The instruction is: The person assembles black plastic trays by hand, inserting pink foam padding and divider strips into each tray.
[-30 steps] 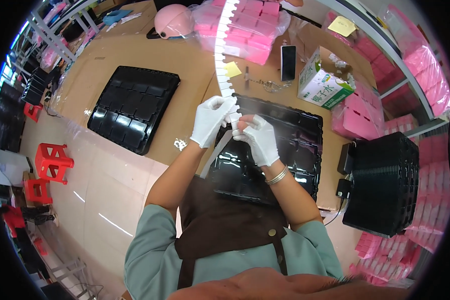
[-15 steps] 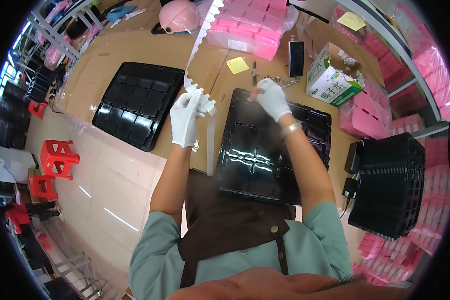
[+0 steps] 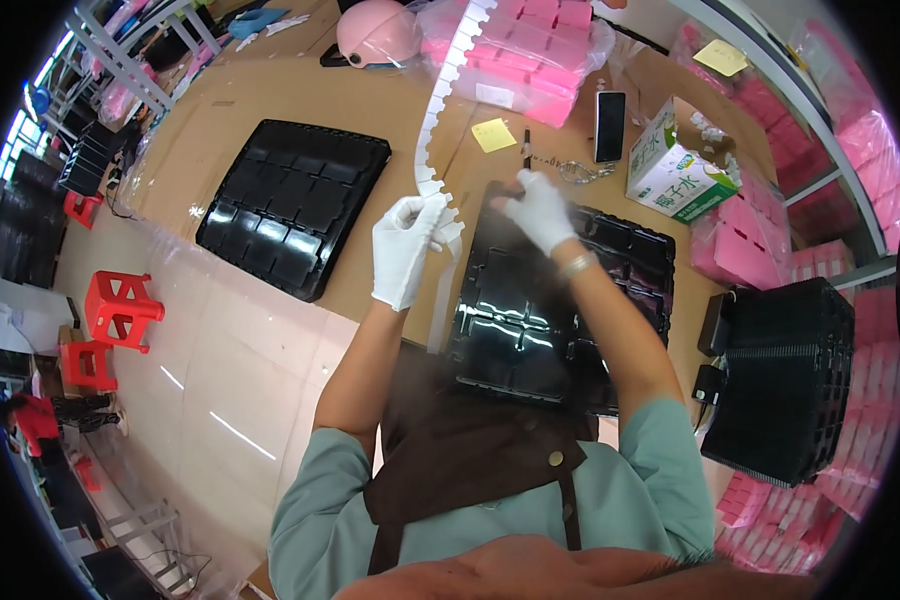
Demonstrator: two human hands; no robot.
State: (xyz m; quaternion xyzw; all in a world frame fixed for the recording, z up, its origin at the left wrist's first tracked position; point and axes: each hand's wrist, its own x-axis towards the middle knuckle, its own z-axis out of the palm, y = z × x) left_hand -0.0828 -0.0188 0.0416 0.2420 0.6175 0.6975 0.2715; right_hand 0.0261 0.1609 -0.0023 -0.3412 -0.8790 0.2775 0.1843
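Observation:
A white-gloved left hand (image 3: 400,252) of mine is closed on a long white strip with notched edges (image 3: 432,150). That strip rises past the fingers to the upper edge of the view, and a pale tail hangs below the hand toward the table edge. Over the upper part of a glossy black moulded tray (image 3: 515,335) is my right hand (image 3: 542,212), also gloved, with some bare fingertips showing. Motion smears its fingers, so whether they hold anything is unclear. Another black tray (image 3: 295,205) lies to the left on the brown tabletop (image 3: 370,290).
Behind the tray lie a yellow note (image 3: 493,135), a pen (image 3: 527,150), a chain (image 3: 585,172) and a phone (image 3: 609,127). An open carton (image 3: 680,185), pink blocks (image 3: 740,240) and stacked black trays (image 3: 780,380) line the right. Red stools (image 3: 122,310) stand on the floor left.
The view has shifted slightly, moving the scene right. My right hand has moved a little down and nearer me over the tray. My left hand keeps its hold on the strip.

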